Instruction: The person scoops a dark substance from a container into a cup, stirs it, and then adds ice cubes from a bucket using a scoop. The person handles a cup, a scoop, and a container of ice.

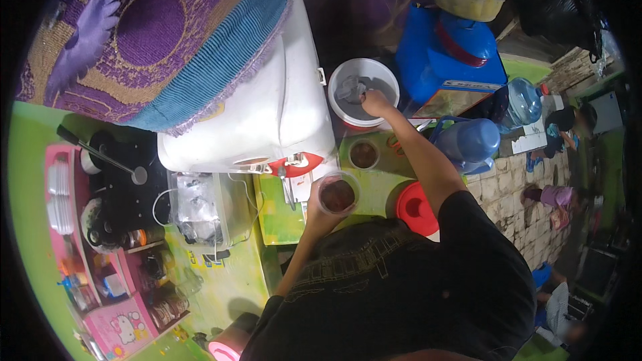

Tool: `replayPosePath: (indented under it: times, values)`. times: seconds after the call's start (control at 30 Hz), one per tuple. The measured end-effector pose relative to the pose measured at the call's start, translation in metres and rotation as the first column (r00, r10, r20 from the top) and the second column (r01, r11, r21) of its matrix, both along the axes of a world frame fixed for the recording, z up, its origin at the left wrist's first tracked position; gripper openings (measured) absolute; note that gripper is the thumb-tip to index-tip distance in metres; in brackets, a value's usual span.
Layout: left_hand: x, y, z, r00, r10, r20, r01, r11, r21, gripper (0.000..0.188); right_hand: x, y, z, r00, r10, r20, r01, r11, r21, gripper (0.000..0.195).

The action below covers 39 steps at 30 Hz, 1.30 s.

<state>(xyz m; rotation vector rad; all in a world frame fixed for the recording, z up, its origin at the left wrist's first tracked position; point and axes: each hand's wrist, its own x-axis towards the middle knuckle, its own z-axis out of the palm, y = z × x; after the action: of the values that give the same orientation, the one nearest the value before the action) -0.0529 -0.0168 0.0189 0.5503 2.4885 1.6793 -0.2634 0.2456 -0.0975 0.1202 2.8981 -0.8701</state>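
Observation:
My left hand (316, 213) is wrapped around a clear plastic cup (338, 195) of dark drink, held above the green table (281, 218). My right hand (376, 104) reaches over the rim of a white bucket (388, 77). Its fingertips are curled down beside clear chunks of ice (348, 89) in the bucket; whether they pinch a piece is hidden. Between the two hands, a second cup (363, 154) of dark drink stands on the table. Orange-handled scissors (394, 144) lie partly under my right forearm.
A white cooler box (251, 110) stands left of the bucket, a blue drink cooler (446, 55) right. Near my right arm are a blue pitcher (466, 140) and a red lid (416, 208). A clear bin (215, 210) is at left. People (554, 195) are on the tiled floor.

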Motion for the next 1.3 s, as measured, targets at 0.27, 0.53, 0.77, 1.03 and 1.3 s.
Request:
replayPosePath:
  times: [0.27, 0.53, 0.77, 1.03, 1.3]
  values:
    - [-0.007, 0.012, -0.016, 0.999, -0.042, 0.005, 0.041, 0.991, 0.125, 0.070, 0.015, 0.002, 0.028, 0.993, -0.114, -0.042, 0.110, 0.990, -0.093, 0.044]
    - [-0.012, 0.018, -0.025, 0.996, -0.088, 0.027, 0.082, 0.982, 0.170, 0.072, 0.020, 0.011, 0.017, 0.994, -0.081, -0.074, 0.071, 0.989, -0.131, 0.044]
    - [-0.016, 0.015, -0.023, 0.995, -0.094, 0.013, 0.089, 0.971, 0.224, 0.072, 0.041, 0.012, 0.037, 0.993, -0.063, -0.103, 0.026, 0.945, -0.326, 0.044]
    - [-0.016, 0.013, -0.028, 0.996, -0.084, 0.013, 0.079, 0.973, 0.217, 0.071, 0.054, 0.011, 0.039, 0.995, -0.080, -0.063, 0.045, 0.904, -0.426, 0.040]
    - [-0.017, 0.014, -0.037, 0.996, -0.086, -0.008, 0.086, 0.980, 0.180, 0.073, 0.065, 0.020, 0.016, 0.982, -0.148, -0.118, 0.068, 0.858, -0.508, 0.037]
